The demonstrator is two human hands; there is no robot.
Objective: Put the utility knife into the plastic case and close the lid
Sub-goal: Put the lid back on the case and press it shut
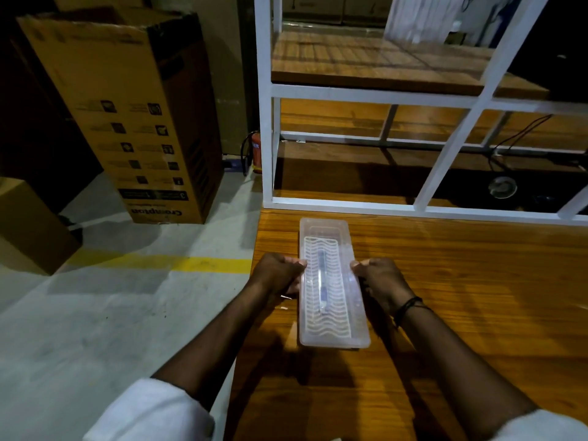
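Observation:
A long translucent plastic case (331, 332) lies on the wooden table (461, 281), its length running away from me. Its clear lid sits on top. Through the lid I see a white wavy grid insert and the slim utility knife (322, 281) lying lengthwise inside. My left hand (278, 275) presses its fingertips against the case's left edge. On the opposite long edge, my right hand (378, 281) grips at the same height. A dark band circles the right wrist.
The table's left edge runs just left of the case, with grey floor and a yellow line (191, 264) beyond. A white metal frame with wooden shelves (375, 205) stands behind the case. A tall cardboard box (133, 122) and a fire extinguisher (254, 151) stand on the floor.

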